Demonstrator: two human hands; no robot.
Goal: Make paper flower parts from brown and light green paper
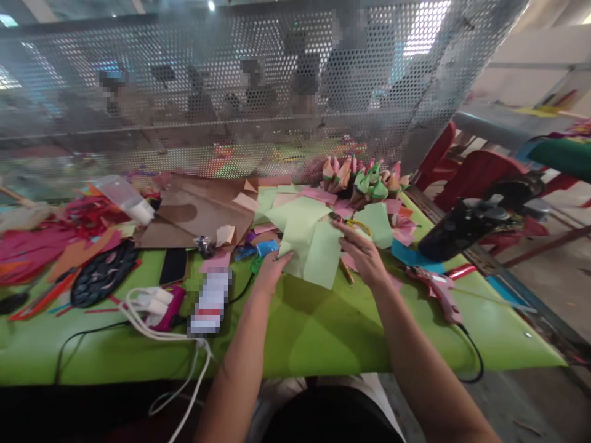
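Note:
Several light green paper sheets [298, 231] overlap in front of me, above the green table. My left hand [273, 271] pinches their lower left edge, thumb on top. At the right edge, my right hand [362, 252] grips a green piece [322, 253] between thumb and fingers. Just behind the right fingertips is a yellow loop [362, 229], with a small dark and red part next to it; what it belongs to is partly hidden. Another light green sheet [376, 224] lies to the right. A blue crumpled wrapper [266, 247] sits beside my left hand.
Paper flower buds [364, 178] cluster at the back right. A pink glue gun [441, 289] and a black bottle [462, 231] are on the right. To the left lie a phone [211, 301], a power strip [168, 307], brown paper [198, 209] and a perforated metal screen [277, 129] stands behind.

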